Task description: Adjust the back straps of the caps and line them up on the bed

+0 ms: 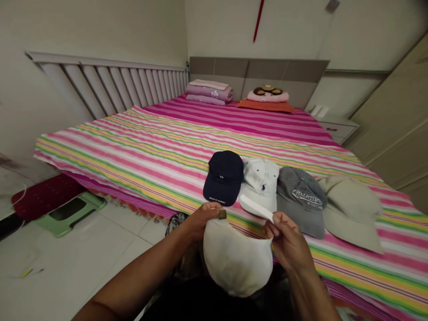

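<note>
I hold a white cap (237, 258) in front of me, its crown hanging low and its back opening turned up. My left hand (205, 218) grips one side of the opening, beside a small brownish buckle or tab (222, 214). On the other side, the fingers of my right hand (287, 236) pinch the edge near a white strap end. Beyond my hands a row of caps lies on the bed: a navy cap (225, 174), a pale cap with a small dark logo (262, 176), a grey cap with lettering (301, 196) and a beige cap (351, 205).
The bed (160, 147) has a striped cover. Folded purple bedding (209, 92) and a pink and orange pile (265, 99) sit by the headboard (234, 67). At left stand a slatted rail (110, 84) and a green stool (70, 218); a nightstand (337, 129) is at right.
</note>
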### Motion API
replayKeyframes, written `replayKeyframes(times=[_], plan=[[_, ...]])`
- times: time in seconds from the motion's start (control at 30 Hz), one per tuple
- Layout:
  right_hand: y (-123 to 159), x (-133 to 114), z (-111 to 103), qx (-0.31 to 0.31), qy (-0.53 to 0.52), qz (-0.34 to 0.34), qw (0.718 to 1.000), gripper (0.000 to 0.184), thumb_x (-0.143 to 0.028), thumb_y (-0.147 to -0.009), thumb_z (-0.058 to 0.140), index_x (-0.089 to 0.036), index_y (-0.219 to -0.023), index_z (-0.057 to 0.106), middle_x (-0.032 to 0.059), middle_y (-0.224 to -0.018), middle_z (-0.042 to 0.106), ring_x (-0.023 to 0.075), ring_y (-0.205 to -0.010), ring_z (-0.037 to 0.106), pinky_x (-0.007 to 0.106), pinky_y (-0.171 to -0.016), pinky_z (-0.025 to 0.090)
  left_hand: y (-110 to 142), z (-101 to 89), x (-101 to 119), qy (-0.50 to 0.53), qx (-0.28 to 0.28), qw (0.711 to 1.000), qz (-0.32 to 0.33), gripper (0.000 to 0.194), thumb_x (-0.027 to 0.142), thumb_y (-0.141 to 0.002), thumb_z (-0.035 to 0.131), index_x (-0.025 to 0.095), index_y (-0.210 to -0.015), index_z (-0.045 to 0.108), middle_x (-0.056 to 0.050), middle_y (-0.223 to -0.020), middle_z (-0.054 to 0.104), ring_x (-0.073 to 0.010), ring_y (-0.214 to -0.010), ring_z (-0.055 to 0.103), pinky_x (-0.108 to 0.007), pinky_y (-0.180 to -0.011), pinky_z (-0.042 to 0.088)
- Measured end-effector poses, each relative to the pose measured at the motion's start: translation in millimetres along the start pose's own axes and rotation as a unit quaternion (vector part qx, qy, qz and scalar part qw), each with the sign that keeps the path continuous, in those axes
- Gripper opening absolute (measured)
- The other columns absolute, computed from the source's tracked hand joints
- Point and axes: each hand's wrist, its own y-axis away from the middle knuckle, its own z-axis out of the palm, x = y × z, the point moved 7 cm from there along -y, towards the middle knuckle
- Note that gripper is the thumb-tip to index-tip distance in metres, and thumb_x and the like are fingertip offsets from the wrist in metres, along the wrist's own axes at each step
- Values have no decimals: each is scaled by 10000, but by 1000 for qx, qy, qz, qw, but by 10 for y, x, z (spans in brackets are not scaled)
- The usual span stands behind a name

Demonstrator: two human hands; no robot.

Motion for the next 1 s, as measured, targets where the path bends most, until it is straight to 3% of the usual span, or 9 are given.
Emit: replayKeyframes(times=[0.1,0.23,0.33,0.4,0.53,0.6,0.73,0.87,1.0], plan=[[-37,-6,17,-22,-4,21,1000,224,-356,-689,654,-194,-605,524,-32,-515,500,106,-489,467,209,-482,369,19,-49,75,31,4,999,13,257,234,-497,754,123,-555,529,31,-442,519,-61,-381,456,-176,-411,334],[69,312,243,-191,60,153,968,372,-475,-616,693,-157,-791,612,52,-733,647,172,-636,581,274,-597,424,15,-134,199,80,19,996,46,234,215,-504,746,121,-580,546,18,-481,557,-78,-412,495,-197,-461,381],[204,557,396,-262,54,228,936,382,-389,-581,742,-138,-844,622,55,-737,659,180,-645,601,291,-625,426,16,-241,305,97,47,992,64,192,197,-537,730,129,-614,568,19,-505,580,-98,-436,524,-223,-502,415],[194,581,458,-241,11,215,946,313,-351,-599,734,-153,-810,616,27,-673,643,165,-600,591,279,-600,426,21,-299,334,90,30,994,49,182,230,-580,715,123,-681,608,-21,-584,633,-143,-512,578,-273,-575,452],[40,449,451,-133,-61,142,979,247,-322,-573,750,-190,-649,555,-24,-563,594,119,-477,526,224,-494,400,77,-540,220,78,-26,996,18,257,319,-684,644,98,-814,658,-96,-744,682,-200,-698,627,-311,-731,452],[-37,400,414,-88,-66,116,987,255,-324,-568,752,-198,-647,545,-28,-545,586,117,-446,510,222,-461,394,138,-742,48,57,-39,997,16,260,332,-710,617,97,-810,666,-112,-792,683,-206,-754,626,-290,-747,442],[-144,397,375,-29,-74,86,993,261,-334,-589,738,-223,-731,550,-35,-534,596,148,-452,544,268,-498,441,320,-1046,-501,59,-51,997,-30,196,291,-679,649,141,-802,675,-91,-801,685,-210,-774,631,-292,-734,444],[-209,430,457,-24,-83,90,992,250,-349,-614,723,-228,-769,567,5,-676,679,212,-623,627,352,-645,484,477,-974,-816,74,-66,995,-6,290,160,-588,711,181,-876,681,-82,-847,691,-241,-835,636,-314,-759,458],[-283,446,561,-50,-74,114,989,271,-384,-648,697,-196,-821,608,45,-758,699,219,-688,638,348,-664,492,501,-1002,-712,99,1,994,56,302,174,-653,677,191,-954,664,-90,-887,692,-248,-883,630,-342,-803,466]])
